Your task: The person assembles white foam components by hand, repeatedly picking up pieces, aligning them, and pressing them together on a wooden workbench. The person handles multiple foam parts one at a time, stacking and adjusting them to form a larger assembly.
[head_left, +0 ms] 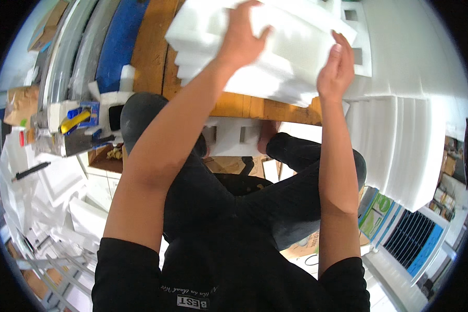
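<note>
A stack of white foam sheets (291, 52) lies in front of me on a wooden bench (234, 105), its layers slightly uneven along the near edge. My left hand (242, 39) is over the top sheet toward its left part, thumb spread away from the fingers; whether it touches the foam I cannot tell. At the stack's right end, my right hand (337, 73) stands on edge with its fingers stretched upward, palm turned to the foam. Past that end lies a white foam piece with square holes (366, 39).
Tall white foam sheets (395, 145) stand at the right, above a blue-and-white unit with a dark grille (408, 236). A yellow-handled tool (75, 120) lies at the left, near a blue roll (122, 44). Another holed foam piece (230, 138) sits below the bench edge between my feet.
</note>
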`<state>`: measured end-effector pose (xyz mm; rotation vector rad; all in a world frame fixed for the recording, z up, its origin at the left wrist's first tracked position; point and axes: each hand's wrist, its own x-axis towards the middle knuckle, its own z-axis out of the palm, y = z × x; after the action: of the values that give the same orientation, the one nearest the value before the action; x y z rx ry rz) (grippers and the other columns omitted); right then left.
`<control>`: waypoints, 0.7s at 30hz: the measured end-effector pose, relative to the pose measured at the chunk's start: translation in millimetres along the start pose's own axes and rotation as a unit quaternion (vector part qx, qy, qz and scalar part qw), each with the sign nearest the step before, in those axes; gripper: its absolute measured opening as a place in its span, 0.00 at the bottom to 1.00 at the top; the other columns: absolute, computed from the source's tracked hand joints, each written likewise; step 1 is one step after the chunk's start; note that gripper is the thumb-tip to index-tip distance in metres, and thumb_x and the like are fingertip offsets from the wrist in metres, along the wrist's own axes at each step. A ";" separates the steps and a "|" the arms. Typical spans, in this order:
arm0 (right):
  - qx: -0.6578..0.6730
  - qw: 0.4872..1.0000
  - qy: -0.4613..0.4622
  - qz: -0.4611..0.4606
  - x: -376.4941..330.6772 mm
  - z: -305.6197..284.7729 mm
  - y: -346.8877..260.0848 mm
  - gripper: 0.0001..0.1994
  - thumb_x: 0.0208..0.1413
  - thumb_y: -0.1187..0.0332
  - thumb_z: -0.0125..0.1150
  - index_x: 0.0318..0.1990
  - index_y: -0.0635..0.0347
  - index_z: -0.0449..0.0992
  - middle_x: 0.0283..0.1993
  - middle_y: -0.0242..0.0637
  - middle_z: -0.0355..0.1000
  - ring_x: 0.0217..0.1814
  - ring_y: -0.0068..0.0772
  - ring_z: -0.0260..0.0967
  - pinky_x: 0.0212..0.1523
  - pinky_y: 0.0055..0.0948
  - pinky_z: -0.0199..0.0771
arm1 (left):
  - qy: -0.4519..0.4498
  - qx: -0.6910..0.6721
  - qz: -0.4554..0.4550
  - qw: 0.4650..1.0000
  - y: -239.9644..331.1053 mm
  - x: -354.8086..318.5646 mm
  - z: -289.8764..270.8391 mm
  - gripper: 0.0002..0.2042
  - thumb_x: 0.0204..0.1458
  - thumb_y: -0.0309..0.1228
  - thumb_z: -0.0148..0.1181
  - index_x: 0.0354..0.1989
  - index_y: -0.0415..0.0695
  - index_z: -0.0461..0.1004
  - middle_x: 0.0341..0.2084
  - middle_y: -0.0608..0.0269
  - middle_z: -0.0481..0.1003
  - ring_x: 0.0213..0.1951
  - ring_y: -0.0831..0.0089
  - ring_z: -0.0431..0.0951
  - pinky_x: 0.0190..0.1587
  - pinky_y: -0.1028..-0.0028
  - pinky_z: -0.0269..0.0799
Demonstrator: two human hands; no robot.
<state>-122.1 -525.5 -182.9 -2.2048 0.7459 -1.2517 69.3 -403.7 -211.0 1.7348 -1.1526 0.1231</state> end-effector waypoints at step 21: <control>-0.420 0.861 -0.287 -0.002 -42.7 78.6 -3.2 0.31 0.72 0.42 0.27 0.77 0.36 0.58 0.80 0.46 0.52 0.81 0.59 0.50 0.77 0.67 0.43 | 0.222 -0.156 -0.337 0.902 -84.8 -35.3 -65.0 0.43 0.47 0.37 0.77 0.67 0.25 0.62 0.65 0.37 0.67 0.67 0.49 0.66 0.70 0.60 0.58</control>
<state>-70.8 -482.9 -242.6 -3.0236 1.1563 -0.1584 139.3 -328.0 -256.0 1.6077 -0.1896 -0.0868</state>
